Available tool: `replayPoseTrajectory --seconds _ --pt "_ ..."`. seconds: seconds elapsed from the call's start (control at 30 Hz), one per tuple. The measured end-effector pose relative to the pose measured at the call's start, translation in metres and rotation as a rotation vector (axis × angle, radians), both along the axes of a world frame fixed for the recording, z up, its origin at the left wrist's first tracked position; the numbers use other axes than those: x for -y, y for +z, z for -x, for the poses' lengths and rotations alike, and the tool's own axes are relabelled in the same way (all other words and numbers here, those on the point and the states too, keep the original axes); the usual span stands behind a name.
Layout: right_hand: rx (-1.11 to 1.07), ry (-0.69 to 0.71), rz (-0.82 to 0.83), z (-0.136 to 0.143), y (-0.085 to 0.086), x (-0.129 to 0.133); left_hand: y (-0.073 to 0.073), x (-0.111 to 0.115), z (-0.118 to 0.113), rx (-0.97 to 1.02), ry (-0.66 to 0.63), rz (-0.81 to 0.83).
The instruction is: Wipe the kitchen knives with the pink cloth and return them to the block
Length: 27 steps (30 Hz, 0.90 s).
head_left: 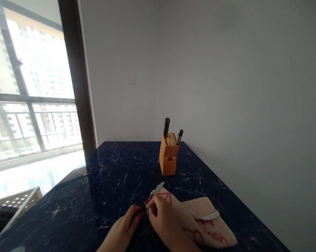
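Silver-grey blade and dark handle: a small knife [159,187] is held low over the table, near its front edge, with its tip pointed forward and slightly right. Its handle is gripped by the curled fingers of the left hand [123,224]. The fingers of the right hand [161,215] are drawn narrow beside the blade's base — exactly what is pinched there cannot be told. Just right of that hand, a pink towel [199,224] with red lettering is loosely folded. Beyond the knife, a wooden block [169,153] is stood upright, with a black handle [166,128] and a second handle [179,137] seen in its slots. Everything is set on a dark blue, marble-veined table [118,175] — bordered by grey walls [220,87], with a bright window [46,66] seen at left.
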State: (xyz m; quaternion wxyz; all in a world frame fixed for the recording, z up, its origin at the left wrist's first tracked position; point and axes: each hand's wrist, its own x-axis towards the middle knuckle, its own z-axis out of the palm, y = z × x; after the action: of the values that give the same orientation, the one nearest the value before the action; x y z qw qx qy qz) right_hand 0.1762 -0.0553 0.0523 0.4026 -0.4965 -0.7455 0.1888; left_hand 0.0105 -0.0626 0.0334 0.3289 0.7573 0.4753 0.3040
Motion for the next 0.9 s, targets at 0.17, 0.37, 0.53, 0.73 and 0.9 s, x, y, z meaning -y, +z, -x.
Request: replayPoseTrajectory --seconds 0.17,0.37,0.53,0.73,0.9 --pt "-0.006 -0.011 -0.001 0.0008 0.0009 -0.0017 0.0026 0.0005 -0.0004 -0.006 -0.01 0.002" --pt "-0.017 -0.012 0.024 0.0007 0.0006 -0.0006 0.0038 -0.0002 0.0008 -0.008 0.002 0.015" --pt "-0.023 -0.012 0.009 0.0013 -0.0001 0.0 0.0056 0.0003 -0.0001 -0.019 0.007 0.028" --pt "0.0 -0.021 0.027 0.0007 -0.0007 -0.001 0.007 0.0015 -0.0009 0.016 0.009 0.016" --pt "0.019 -0.016 0.016 0.0008 0.0012 -0.0004 0.0042 0.0 -0.0006 0.006 0.015 0.027"
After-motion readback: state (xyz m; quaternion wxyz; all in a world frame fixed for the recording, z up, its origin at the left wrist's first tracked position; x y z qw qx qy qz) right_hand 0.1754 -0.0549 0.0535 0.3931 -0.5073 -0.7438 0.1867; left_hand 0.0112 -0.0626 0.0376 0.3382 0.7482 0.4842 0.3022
